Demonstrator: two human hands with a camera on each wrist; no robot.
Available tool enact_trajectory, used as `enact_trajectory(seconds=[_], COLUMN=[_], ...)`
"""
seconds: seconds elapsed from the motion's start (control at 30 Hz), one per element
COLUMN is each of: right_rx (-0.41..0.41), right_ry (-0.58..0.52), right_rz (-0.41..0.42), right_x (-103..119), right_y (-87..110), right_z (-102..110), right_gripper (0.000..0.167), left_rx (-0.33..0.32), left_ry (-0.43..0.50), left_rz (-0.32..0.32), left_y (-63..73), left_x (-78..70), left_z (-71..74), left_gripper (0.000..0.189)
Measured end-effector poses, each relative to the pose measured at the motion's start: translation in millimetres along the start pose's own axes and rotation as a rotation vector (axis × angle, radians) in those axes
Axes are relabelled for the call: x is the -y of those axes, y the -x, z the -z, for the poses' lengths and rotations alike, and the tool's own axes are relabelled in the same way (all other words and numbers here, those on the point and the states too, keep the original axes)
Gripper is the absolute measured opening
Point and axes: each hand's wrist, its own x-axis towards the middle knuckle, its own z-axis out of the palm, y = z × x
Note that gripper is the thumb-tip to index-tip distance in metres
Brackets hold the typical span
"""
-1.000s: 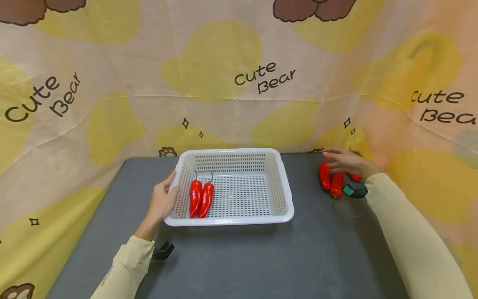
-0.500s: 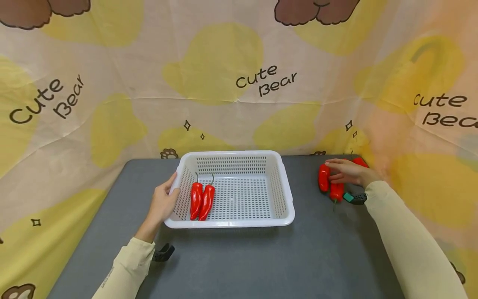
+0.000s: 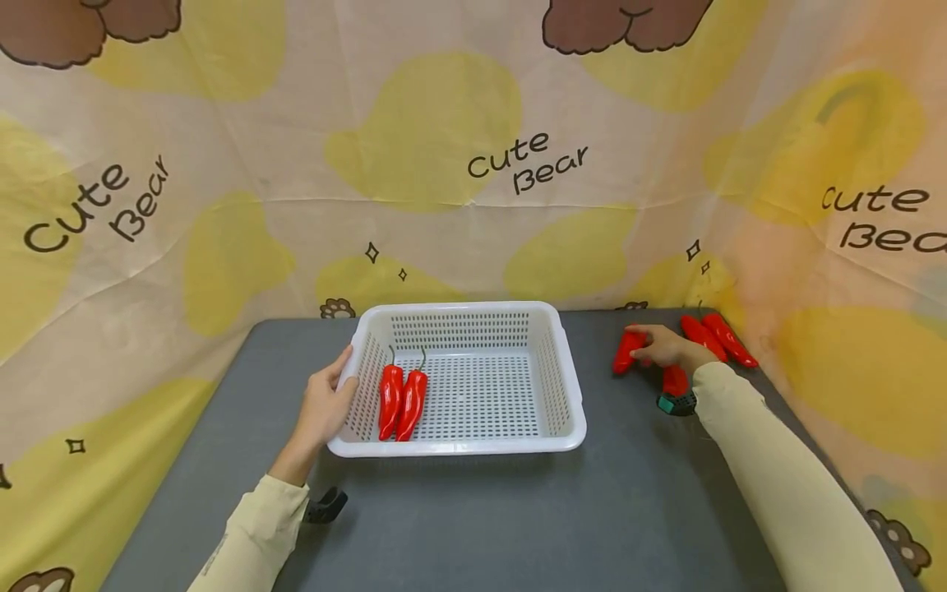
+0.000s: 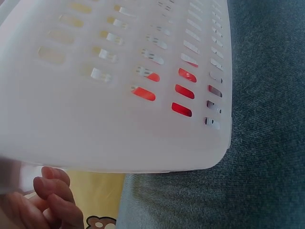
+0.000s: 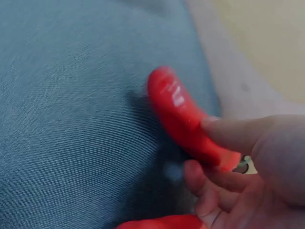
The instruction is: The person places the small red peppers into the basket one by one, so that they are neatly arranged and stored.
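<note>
A white perforated plastic basket [image 3: 460,444] stands on the grey table, and two red chili peppers [image 3: 412,404] lie side by side in its left part. My left hand [image 3: 325,404] grips the basket's left rim, thumb on the near side; in the left wrist view its curled fingers [image 4: 55,188] show under the rim. At the far right, my right hand [image 3: 666,347] pinches a red chili pepper [image 5: 178,114] between thumb and fingers. Another red chili pepper [image 3: 675,380] lies partly hidden below that hand.
Two more red chili peppers [image 3: 728,339] lie by the table's back right corner. A patterned cloth [image 3: 459,164] hangs behind and to the right of the grey table [image 3: 518,526]. Black bands [image 3: 324,506] show at both wrists.
My right hand came down onto the peppers, took hold of the leftmost one and shifted it slightly left, tilting it. My left hand stays on the basket's rim.
</note>
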Motion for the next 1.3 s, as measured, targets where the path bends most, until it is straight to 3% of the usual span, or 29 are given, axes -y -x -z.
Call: enact_trajectory(seconds=[0.17, 0.4, 0.57, 0.9, 1.3], right_rx=[-0.065, -0.102, -0.137, -0.184, -0.19], right_ry=[0.035, -0.095, -0.147, -0.226, -0.272], right_rz=[0.016, 0.023, 0.044, 0.223, 0.368], right_x=[0.2, -2.1, 3.4, 66.6, 117.7], right_y=[-2.5, -0.4, 2.3, 7.5, 2.2], right_z=[-5.9, -9.5, 1.1, 27.6, 16.1], right_gripper=[0.065, 0.058, 0.055, 0.054, 0.054], left_rx=[-0.002, -0.004, 0.003, -0.015, 0.0], left_ry=[0.004, 0.005, 0.016, 0.018, 0.051], left_rz=[0.004, 0.0, -0.01, -0.029, -0.03], left_y=[0.7, 0.2, -0.1, 1.5, 1.3], left_x=[0.8, 0.8, 1.3, 0.9, 0.1], left_z=[0.0, -1.0, -1.2, 0.4, 1.4], left_gripper=[0.059, 0.059, 0.059, 0.058, 0.058])
